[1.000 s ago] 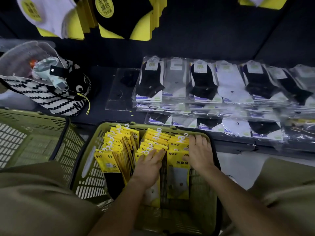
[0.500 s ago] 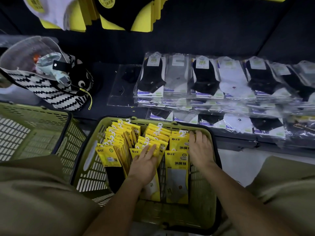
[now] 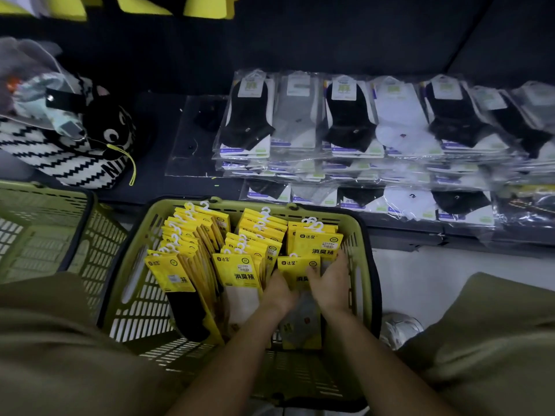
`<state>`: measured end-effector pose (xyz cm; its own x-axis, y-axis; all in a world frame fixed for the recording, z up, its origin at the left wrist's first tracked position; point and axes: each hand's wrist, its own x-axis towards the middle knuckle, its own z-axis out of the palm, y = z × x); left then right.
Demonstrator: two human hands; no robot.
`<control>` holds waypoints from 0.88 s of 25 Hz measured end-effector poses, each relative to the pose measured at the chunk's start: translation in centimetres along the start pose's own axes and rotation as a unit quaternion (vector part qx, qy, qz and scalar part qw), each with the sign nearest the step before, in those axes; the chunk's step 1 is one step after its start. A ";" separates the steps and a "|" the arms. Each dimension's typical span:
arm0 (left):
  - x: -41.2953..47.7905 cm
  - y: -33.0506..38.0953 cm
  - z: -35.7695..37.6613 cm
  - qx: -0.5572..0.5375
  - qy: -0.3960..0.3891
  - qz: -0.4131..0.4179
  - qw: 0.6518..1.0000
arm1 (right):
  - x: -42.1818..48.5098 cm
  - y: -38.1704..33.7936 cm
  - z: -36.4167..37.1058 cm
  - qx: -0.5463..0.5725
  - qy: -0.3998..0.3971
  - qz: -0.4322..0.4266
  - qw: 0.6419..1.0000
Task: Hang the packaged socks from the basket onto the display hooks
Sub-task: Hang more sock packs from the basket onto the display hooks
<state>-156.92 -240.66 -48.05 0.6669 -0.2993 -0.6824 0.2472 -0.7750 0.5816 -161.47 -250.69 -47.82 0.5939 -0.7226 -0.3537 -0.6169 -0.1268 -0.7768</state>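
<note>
Barely begun, judging by the load left. Across the top edge, a blurred strip of yellow hung packs (image 3: 207, 6); no telling how many, and no display hooks in view. Below, on the dark shelf (image 3: 300, 55), stacks of clear-bagged socks (image 3: 348, 121), apparently no part of this job, with a zigzag bag (image 3: 60, 157) off to the left.

Nearer, two green baskets: the left basket (image 3: 45, 235) at the frame edge, and the basket (image 3: 359, 235) between the knees, crammed with three rows of packs (image 3: 240, 267) standing on end, white hangers up. Rows near full, so most of the hanging yet to do.

Both hands down at the right row. Right hand (image 3: 332, 285) gripping the front pack (image 3: 295, 264): thumb across its yellow face, fingers round its right edge. Left hand (image 3: 277, 294) against that pack's left edge, fingers sunk between the middle and right rows; gripping or only parting the rows, cannot tell.

Front pack not yet lifted, foot low in the basket, grey sock showing between the wrists. Left to do, as judged: pull it free, raise it to a hook, thread its small white hanger (image 3: 292, 254), then the same for every other pack.
</note>
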 end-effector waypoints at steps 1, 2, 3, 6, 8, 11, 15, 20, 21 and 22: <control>0.6 0.1 0.1 -0.008 0.000 -0.007 1.000 | 0.3 0.3 0.2 0.000 -0.022 0.031 0.999; 1.2 0.3 0.1 -0.018 -0.001 -0.009 1.000 | 0.8 0.5 0.4 0.009 -0.049 0.062 0.997; 1.7 0.4 0.0 -0.032 -0.001 -0.008 0.999 | 1.4 0.7 0.5 0.018 -0.074 0.083 0.994; 2.6 0.7 0.0 -0.098 0.013 0.014 0.995 | 3.7 0.9 0.2 0.013 -0.126 0.108 0.986; 2.7 1.3 0.2 -0.146 0.030 0.066 0.987 | 4.6 0.9 0.1 0.022 -0.135 0.107 0.985; 3.1 1.9 0.0 -0.173 0.038 0.110 0.978 | 4.7 0.8 0.2 0.041 -0.128 0.090 0.987; 2.6 0.8 -1.2 -0.158 0.030 0.071 0.984 | 3.9 0.7 -0.3 -0.014 -0.148 0.044 0.988; -0.6 -0.4 -1.3 -0.139 0.109 0.139 0.974 | 0.9 -0.2 -1.3 0.006 -0.123 -0.051 0.991; -1.1 -0.5 -1.4 -0.118 0.144 0.155 0.970 | 0.3 -0.4 -1.6 0.025 -0.111 -0.069 0.991; -1.6 -0.7 -1.6 -0.115 0.158 0.172 0.966 | -0.1 -0.4 -1.9 0.038 -0.106 -0.079 0.991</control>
<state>-157.06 -238.75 -46.70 0.9094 -0.3045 -0.2832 0.0980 -0.5049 0.8576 -162.24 -251.82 -46.45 0.7799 -0.5383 -0.3193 -0.4719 -0.1705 -0.8650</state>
